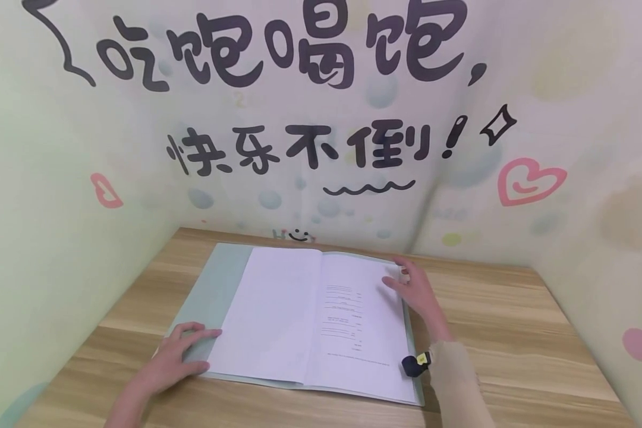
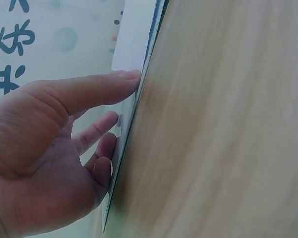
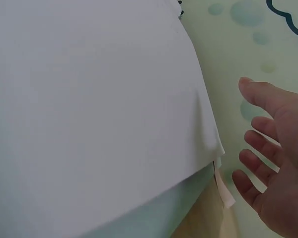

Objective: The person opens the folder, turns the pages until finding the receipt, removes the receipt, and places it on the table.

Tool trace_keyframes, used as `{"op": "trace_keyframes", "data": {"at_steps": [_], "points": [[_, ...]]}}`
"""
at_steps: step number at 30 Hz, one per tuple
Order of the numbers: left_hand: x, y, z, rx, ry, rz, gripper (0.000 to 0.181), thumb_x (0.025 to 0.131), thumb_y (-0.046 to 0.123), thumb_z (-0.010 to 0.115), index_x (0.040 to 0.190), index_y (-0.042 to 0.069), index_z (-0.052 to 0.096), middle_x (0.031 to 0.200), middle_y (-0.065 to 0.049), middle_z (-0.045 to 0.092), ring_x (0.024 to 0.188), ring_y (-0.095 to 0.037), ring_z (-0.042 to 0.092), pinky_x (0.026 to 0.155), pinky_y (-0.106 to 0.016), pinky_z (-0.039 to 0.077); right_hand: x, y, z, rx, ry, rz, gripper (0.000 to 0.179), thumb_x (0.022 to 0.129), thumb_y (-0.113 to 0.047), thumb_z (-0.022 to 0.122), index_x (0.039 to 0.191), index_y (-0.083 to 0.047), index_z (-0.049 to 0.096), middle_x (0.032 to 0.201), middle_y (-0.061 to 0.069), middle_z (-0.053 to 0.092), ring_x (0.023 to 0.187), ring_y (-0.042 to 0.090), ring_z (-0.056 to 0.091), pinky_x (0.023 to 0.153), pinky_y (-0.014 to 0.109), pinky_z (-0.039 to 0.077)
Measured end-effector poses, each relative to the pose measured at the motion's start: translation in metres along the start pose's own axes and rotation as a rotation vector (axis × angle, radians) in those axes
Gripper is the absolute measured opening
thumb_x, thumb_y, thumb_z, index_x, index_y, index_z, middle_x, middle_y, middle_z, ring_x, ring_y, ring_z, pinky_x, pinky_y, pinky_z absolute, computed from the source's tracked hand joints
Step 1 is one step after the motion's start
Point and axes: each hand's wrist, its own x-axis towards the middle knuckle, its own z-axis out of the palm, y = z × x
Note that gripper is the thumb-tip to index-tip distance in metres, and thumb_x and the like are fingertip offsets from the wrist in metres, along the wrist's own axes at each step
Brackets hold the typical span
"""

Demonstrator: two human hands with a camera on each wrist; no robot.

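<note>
An open booklet with a pale green cover (image 1: 219, 282) lies flat on the wooden table. Its left page (image 1: 270, 315) is blank; lines of small print run down the right page (image 1: 377, 327). My left hand (image 1: 168, 359) rests spread on the lower left of the cover; the thumb (image 2: 104, 89) touches its edge in the left wrist view. Near the upper right corner is my right hand (image 1: 417, 291), fingers loosely bent. In the right wrist view a gap shows between that hand (image 3: 283, 148) and the white page (image 3: 114, 109), and it holds nothing.
A black wrist camera (image 1: 414, 365) with a yellow label sits at the right sleeve (image 1: 457, 386). Behind the table (image 1: 492, 333) stands a wall (image 1: 299, 107) with large black lettering and a pink heart (image 1: 529, 181). Side walls border the table left and right.
</note>
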Motion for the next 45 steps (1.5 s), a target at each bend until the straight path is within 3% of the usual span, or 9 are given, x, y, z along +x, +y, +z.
{"op": "trace_keyframes", "data": {"at_steps": [7, 16, 21, 31, 39, 45], "points": [[-0.001, 0.0, 0.0, -0.001, -0.002, -0.004, 0.051, 0.078, 0.023, 0.08, 0.126, 0.016, 0.065, 0.135, -0.019, 0.046, 0.122, -0.048, 0.042, 0.09, -0.066, 0.04, -0.007, 0.015, -0.003, -0.065, -0.029, 0.095, 0.075, 0.089, -0.034, 0.073, 0.15, -0.008, 0.038, 0.143, 0.021, 0.044, 0.13, 0.042, 0.046, 0.103, 0.056, 0.045], [0.0, 0.0, 0.0, -0.003, 0.002, 0.0, 0.051, 0.078, 0.022, 0.08, 0.126, 0.017, 0.065, 0.134, -0.017, 0.046, 0.121, -0.048, 0.043, 0.09, -0.064, 0.04, -0.012, 0.028, -0.011, -0.05, -0.144, 0.106, 0.088, 0.084, -0.046, 0.075, 0.151, -0.007, 0.035, 0.147, 0.02, 0.038, 0.136, 0.041, 0.04, 0.109, 0.058, 0.038], [0.0, 0.0, 0.0, -0.006, -0.001, -0.001, 0.051, 0.078, 0.022, 0.08, 0.126, 0.016, 0.065, 0.134, -0.018, 0.046, 0.121, -0.047, 0.043, 0.09, -0.064, 0.04, -0.013, 0.032, -0.014, -0.065, -0.174, 0.089, 0.086, 0.084, -0.049, 0.074, 0.149, -0.006, 0.039, 0.149, 0.021, 0.036, 0.137, 0.042, 0.04, 0.111, 0.058, 0.036], [0.0, 0.001, 0.0, -0.006, 0.005, 0.014, 0.05, 0.078, 0.023, 0.08, 0.126, 0.016, 0.066, 0.133, -0.016, 0.046, 0.121, -0.046, 0.044, 0.09, -0.063, 0.04, -0.016, 0.03, -0.019, -0.082, -0.2, 0.063, 0.083, 0.086, -0.044, 0.074, 0.149, -0.004, 0.039, 0.15, 0.024, 0.036, 0.135, 0.043, 0.042, 0.11, 0.058, 0.037], [0.001, -0.001, 0.001, -0.006, 0.012, 0.017, 0.05, 0.077, 0.021, 0.081, 0.125, 0.017, 0.066, 0.132, -0.016, 0.047, 0.12, -0.045, 0.044, 0.09, -0.061, 0.04, -0.017, 0.03, -0.021, -0.069, -0.158, 0.003, 0.074, 0.087, -0.03, 0.075, 0.148, -0.007, 0.041, 0.137, 0.022, 0.052, 0.124, 0.041, 0.051, 0.103, 0.057, 0.043], [0.002, -0.002, 0.001, -0.008, 0.01, 0.01, 0.051, 0.077, 0.021, 0.081, 0.125, 0.017, 0.066, 0.132, -0.016, 0.046, 0.12, -0.046, 0.043, 0.09, -0.062, 0.04, -0.016, 0.025, -0.02, -0.073, -0.181, 0.001, 0.073, 0.087, -0.026, 0.076, 0.149, -0.013, 0.041, 0.13, 0.018, 0.057, 0.118, 0.034, 0.054, 0.104, 0.054, 0.044]]}}
